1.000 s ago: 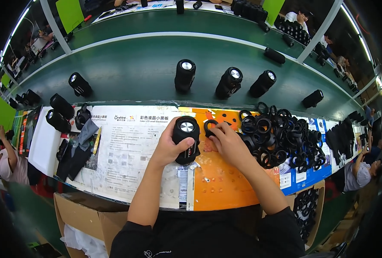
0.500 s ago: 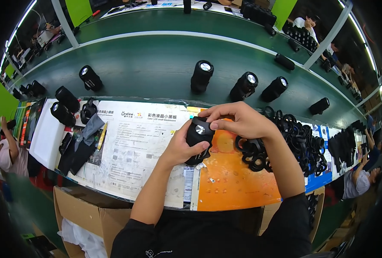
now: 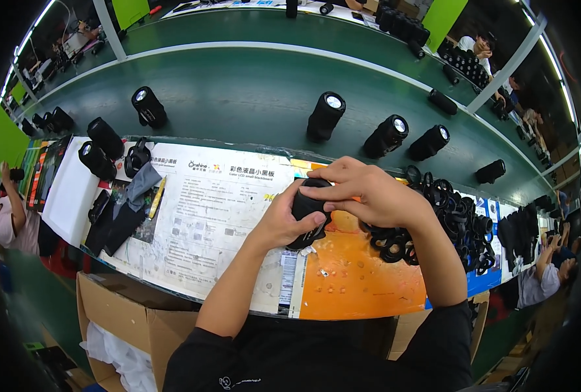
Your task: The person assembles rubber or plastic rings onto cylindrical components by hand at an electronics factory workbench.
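Observation:
A black cylindrical portable speaker (image 3: 305, 208) stands slightly tilted over the worktop, where the white sheet meets the orange one. Closed round its left side is my left hand (image 3: 284, 219), the thumb pressed along the front. From the right, my right hand (image 3: 375, 196) lies over the speaker's top end, fingers bent across it and thumb at its edge. Its round silver end is hidden under those fingers. Just right of my right wrist, a heap of black rings (image 3: 444, 215) covers the worktop, partly behind my forearm.
Several speakers (image 3: 326, 116) stand on the green conveyor (image 3: 238, 98) beyond the worktop. At left are two more speakers (image 3: 97, 161), dark cloths (image 3: 124, 225) and a yellow pen (image 3: 158, 198). An open cardboard box (image 3: 114, 313) sits below left. Other people work along both sides.
My right fingers have moved from the speaker's rim to lie across its top, covering the silver disc. The whole view has shifted slightly, and my left hand keeps its hold.

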The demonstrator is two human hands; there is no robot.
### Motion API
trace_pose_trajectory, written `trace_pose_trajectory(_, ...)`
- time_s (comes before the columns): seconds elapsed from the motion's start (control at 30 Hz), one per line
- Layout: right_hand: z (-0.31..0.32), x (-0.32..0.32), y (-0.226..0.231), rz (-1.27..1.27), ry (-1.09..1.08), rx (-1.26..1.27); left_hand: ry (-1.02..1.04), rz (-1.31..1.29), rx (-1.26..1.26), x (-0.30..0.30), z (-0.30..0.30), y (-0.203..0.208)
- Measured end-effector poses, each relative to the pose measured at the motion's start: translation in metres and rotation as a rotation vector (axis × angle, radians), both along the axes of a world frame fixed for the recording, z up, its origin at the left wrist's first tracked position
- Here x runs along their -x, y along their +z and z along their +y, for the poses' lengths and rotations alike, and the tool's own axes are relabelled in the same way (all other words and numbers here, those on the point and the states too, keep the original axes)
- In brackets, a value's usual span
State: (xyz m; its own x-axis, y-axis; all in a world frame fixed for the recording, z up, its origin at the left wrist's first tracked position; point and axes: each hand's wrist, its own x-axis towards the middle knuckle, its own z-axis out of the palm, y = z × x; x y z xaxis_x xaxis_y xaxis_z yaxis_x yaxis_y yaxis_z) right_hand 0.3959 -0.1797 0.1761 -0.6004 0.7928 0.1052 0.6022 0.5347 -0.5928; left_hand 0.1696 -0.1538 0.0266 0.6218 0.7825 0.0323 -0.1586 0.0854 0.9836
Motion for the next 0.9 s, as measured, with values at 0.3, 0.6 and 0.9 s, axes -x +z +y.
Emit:
trace_pose_trajectory(0.3, -0.011, 0.004, -0.01, -0.095, 0.011, -0.136, 0.056, -0.026, -0.103, -0.001, -0.001, -0.008)
trace_pose_trajectory(0.6, 0.046, 0.083, -0.044, -0.01, -0.04, 0.146, 0.082, -0.051, 0.038, 0.009, -0.01, -0.036)
trace_pose_trajectory(0.9, 0.042, 0.073, -0.067, 0.229, -0.096, 0.048, -0.017, 0.068, -0.054, 0.019, -0.005, -0.04)
